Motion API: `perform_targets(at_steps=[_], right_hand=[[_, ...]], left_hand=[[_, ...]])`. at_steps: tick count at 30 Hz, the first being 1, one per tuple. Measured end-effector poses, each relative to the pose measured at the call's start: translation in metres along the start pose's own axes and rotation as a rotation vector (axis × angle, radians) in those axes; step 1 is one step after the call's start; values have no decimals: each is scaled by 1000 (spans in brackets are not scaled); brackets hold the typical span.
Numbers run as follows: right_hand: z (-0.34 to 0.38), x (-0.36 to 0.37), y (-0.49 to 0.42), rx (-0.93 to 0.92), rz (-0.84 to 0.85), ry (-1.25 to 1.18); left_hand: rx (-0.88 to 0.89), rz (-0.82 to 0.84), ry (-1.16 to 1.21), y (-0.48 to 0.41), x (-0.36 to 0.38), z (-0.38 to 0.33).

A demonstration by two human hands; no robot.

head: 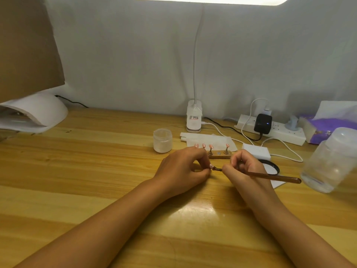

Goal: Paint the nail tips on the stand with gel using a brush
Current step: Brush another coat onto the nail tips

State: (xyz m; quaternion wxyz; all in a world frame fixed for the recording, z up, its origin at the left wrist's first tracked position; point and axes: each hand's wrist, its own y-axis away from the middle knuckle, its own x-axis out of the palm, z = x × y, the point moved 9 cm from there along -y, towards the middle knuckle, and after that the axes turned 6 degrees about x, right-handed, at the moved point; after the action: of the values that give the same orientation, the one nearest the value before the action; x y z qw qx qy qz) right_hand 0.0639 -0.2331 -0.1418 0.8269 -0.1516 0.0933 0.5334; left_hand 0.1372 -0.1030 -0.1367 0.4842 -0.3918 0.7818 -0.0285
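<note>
Left hand (183,167) pinching a nail tip (211,166), right hand (244,167) gripping the brush (274,176), bristles touching the tip.

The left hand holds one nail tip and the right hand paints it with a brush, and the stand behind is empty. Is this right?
Not quite. In the head view the stand is not empty: several nail tips sit on it. The rest holds: left hand pinches a tip, right hand holds the brush.

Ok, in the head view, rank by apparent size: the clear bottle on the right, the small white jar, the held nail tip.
1. Clear bottle, largest, though it sits nearer the camera.
2. White jar.
3. Nail tip pinched by the left hand, smallest.
</note>
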Motion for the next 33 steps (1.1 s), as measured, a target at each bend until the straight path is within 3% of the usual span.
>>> perform_targets(at_steps=[6,10,17,24,33], right_hand=[[0,-5,-1,-20,-42,-31],[3,0,2,3,16,-102],[2,0,0,7,-9,-18],[1,-5,0,-1,-47,-81],[3,1,2,-3,7,-11]], left_hand=[[-1,18,2,0,2,0],[0,20,0,-1,1,-1],[3,14,-12,0,0,-3],[15,19,-37,0,0,-5],[45,6,-50,3,-1,-9]])
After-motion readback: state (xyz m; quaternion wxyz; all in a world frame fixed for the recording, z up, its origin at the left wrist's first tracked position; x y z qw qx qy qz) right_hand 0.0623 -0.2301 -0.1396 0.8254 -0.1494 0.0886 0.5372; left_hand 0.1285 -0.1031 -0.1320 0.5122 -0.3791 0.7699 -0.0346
